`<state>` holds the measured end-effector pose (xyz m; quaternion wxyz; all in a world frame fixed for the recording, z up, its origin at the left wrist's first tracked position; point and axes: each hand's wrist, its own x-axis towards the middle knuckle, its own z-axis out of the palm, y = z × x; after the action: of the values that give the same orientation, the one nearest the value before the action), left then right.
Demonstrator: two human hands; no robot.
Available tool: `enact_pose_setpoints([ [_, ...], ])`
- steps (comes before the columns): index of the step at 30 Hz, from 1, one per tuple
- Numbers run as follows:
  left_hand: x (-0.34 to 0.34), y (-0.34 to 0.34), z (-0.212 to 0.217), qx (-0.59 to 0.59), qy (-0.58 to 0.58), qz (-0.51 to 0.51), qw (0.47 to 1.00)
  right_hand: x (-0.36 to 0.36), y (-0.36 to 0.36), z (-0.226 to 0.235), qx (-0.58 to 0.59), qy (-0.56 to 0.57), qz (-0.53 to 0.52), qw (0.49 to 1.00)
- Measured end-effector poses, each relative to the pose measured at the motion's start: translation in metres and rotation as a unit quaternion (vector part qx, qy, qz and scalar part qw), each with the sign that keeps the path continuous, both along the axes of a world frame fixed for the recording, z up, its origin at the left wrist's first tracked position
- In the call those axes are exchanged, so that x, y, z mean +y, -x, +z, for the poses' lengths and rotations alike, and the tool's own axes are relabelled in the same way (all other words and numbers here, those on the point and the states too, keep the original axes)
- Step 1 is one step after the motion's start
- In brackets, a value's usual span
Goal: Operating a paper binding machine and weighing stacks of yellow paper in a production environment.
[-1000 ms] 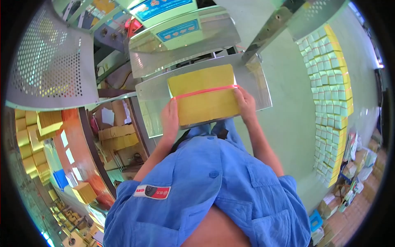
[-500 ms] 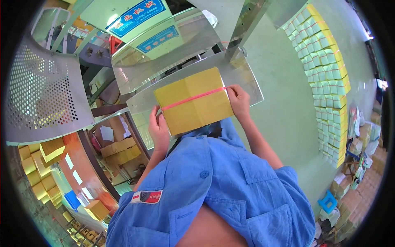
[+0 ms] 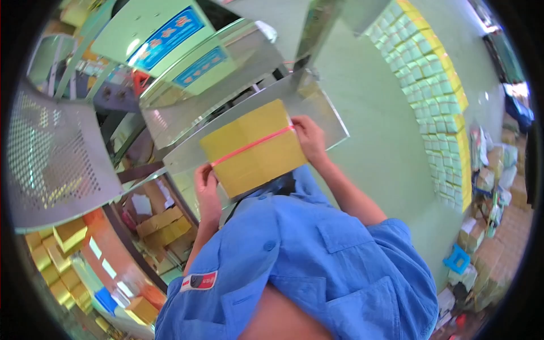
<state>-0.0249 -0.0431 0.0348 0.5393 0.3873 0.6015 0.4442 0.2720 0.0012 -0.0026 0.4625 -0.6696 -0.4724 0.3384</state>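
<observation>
A yellow flat package [image 3: 255, 148] with a red strap across its middle sits tilted over the steel table [image 3: 323, 107] of a strapping machine. My left hand [image 3: 205, 180] grips the package's left edge where the strap ends. On the opposite edge, my right hand [image 3: 307, 136] holds the package at the strap's other end. My blue work shirt fills the lower middle of the view.
A perforated metal panel [image 3: 54, 164] stands at the left. Green machine housing [image 3: 170, 34] with blue labels rises behind the table. Stacks of yellow-green packages [image 3: 436, 96] line the green floor at right. Brown cartons [image 3: 161, 222] and yellow boxes [image 3: 62, 249] lie at lower left.
The package has turned and slid toward the left and nearer to me, both hands staying on its ends. The view has tilted, showing more of the machine.
</observation>
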Motion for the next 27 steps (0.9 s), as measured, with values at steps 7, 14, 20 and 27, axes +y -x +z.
enact_pose_setpoints([
  [7, -0.005, 0.031, -0.012, 0.092, -0.016, -0.068, 0.993, 0.011, 0.02, -0.011, 0.015, 0.026, 0.033, 0.999],
  [14, 0.036, 0.055, -0.036, -0.151, 0.147, 0.018, 0.977, 0.029, -0.028, 0.017, -0.005, 0.156, 0.116, 0.981],
  [20, 0.049, -0.019, -0.064, -0.053, 0.142, -0.036, 0.988, 0.006, -0.008, -0.014, -0.046, 0.186, 0.078, 0.978],
  [27, 0.064, -0.192, -0.074, -0.077, 0.143, -0.161, 0.974, -0.137, -0.133, -0.004, 0.117, 0.096, -0.101, 0.983],
])
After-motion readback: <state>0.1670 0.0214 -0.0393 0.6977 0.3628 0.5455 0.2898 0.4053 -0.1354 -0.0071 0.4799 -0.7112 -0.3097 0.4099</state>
